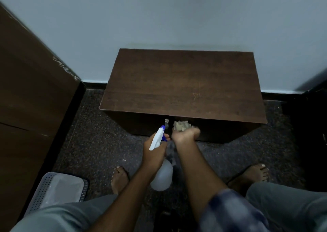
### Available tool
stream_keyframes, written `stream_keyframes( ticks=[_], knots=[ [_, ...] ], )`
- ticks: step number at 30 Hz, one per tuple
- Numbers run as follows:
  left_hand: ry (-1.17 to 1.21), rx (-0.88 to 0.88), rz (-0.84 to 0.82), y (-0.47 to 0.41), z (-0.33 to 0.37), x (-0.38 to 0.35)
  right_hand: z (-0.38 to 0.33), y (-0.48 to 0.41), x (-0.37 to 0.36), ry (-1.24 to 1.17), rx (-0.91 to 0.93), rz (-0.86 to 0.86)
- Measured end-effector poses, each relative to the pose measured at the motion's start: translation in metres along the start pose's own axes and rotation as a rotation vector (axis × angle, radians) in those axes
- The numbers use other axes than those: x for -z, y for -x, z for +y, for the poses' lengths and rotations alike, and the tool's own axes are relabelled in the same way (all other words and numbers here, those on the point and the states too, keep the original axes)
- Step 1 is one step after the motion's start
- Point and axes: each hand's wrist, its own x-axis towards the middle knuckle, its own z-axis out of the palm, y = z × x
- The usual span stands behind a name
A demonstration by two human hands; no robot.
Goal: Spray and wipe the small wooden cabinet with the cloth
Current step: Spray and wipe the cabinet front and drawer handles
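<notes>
The small dark wooden cabinet (182, 83) stands against the pale wall, its flat top bare. A metal handle (166, 122) shows on its shaded front. My left hand (154, 151) grips the neck of a white spray bottle (161, 176) with a blue and white trigger head, nozzle aimed at the cabinet front near the handle. My right hand (184, 134) is closed around a crumpled beige cloth (181, 125), held against the front just right of the handle.
A tall brown wooden panel (33, 83) rises on the left. A grey perforated bin (58, 189) with a plastic liner sits at the lower left. Dark furniture (313, 125) stands at the right. My bare feet rest on dark speckled carpet (99, 143).
</notes>
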Motion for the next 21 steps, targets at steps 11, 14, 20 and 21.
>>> stream_keyframes(
  ticks=[11,14,20,21],
  knots=[
    [0.044,-0.088,0.012,0.006,0.03,0.009,-0.045,0.042,0.049,0.56,0.05,-0.3],
    [0.045,-0.111,0.007,0.014,0.047,0.007,-0.082,0.086,0.044,0.779,0.43,-0.3],
    [0.137,-0.147,-0.024,0.03,0.088,0.009,-0.122,0.133,-0.03,1.119,1.028,-0.533],
    [0.156,-0.146,-0.019,0.032,0.092,0.011,-0.122,0.134,-0.047,1.202,1.138,-0.566]
  ],
)
